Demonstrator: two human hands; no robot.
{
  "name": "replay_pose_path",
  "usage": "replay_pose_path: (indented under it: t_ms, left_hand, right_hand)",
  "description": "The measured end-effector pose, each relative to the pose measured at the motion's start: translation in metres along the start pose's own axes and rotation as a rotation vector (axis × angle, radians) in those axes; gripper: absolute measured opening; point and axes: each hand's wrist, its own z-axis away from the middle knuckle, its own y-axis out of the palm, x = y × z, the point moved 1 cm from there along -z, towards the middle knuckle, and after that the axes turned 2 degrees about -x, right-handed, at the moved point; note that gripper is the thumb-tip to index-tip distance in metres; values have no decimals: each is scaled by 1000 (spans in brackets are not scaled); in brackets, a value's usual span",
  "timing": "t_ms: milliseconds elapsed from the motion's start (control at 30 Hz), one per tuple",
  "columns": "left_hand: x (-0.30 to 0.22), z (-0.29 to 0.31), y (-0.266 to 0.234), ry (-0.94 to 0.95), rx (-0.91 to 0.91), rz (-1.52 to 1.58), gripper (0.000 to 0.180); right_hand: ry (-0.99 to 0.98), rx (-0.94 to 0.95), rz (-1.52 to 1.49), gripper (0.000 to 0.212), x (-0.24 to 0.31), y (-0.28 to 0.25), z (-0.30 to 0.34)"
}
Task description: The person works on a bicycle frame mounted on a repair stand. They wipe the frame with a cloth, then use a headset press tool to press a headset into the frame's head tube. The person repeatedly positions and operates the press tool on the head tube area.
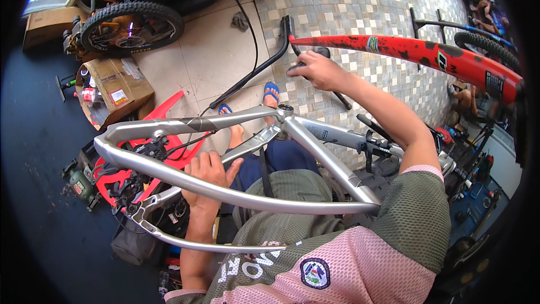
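Note:
A bare silver bicycle frame (256, 198) lies across my lap, its head tube (286, 110) toward my feet. My left hand (209, 170) grips one of its tubes at the left, thumb apart from the fingers; the fingertips are partly hidden. My right hand (322, 71) is stretched out beyond the frame, its fingers closed around a small dark object. Only a rounded black end of that object shows, so its kind cannot be made out. Close to this hand are black stand tubes (286, 36) and the narrow end of a red, scuffed bicycle frame (371, 43).
A bicycle wheel (133, 27) and an open cardboard box (121, 81) stand at the left. Red plastic parts (166, 110) lie beside the silver frame. A suspension fork (343, 135) and tools crowd the right. Beyond my sandalled feet (271, 95) runs a patterned tile floor (349, 0).

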Motion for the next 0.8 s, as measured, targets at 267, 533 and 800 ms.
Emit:
replay_pose_path:
  t_ms: [267,533,800]
  left_hand:
    - [1,-2,-1,-12,0,4,59]
    - [0,0,-1,-9,-6,-1,59]
    - [0,0,-1,-2,-15,9,59]
  right_hand:
    - [542,-65,-875,31,3,34,4]
    - [776,762,-979,64,22,39,-16]
    - [171,704,-513,42,26,32,-45]
